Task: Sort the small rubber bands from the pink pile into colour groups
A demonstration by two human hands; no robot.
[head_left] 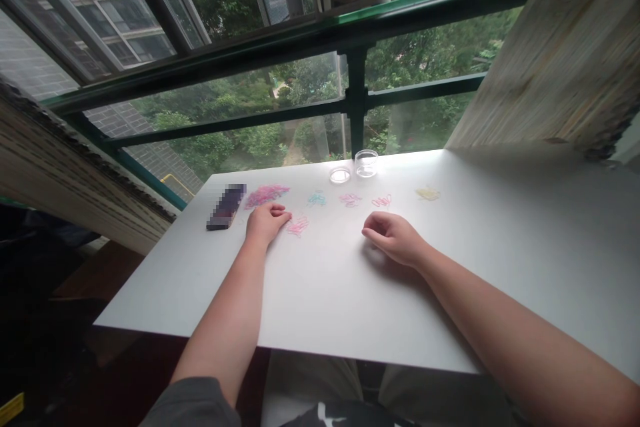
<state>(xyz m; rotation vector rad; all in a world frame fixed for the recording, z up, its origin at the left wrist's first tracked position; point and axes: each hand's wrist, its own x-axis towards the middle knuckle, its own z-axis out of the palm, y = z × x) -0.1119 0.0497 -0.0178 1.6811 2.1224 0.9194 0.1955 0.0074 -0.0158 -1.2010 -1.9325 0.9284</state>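
Observation:
My left hand (265,223) lies on the white table with its fingers curled. Its thumb is beside a small pile of pink loops (299,225), thin like rubber bands or paper clips. Just behind that hand spreads a larger mixed heap of pink, purple and blue loops (267,195). My right hand (393,237) rests farther right, fingers bent in and thumb against them; what they hold, if anything, is hidden. Beyond it lie small groups of red-pink loops (382,201), light pink loops (351,199), blue loops (316,198) and, to the right, yellow loops (428,193).
A clear round container (367,164) stands at the table's back edge, with a clear round lid (341,175) beside it. Left of the heap lies a dark phone-like slab (227,207), partly pixelated. Behind the white table (320,300) is a window with green rails (356,93).

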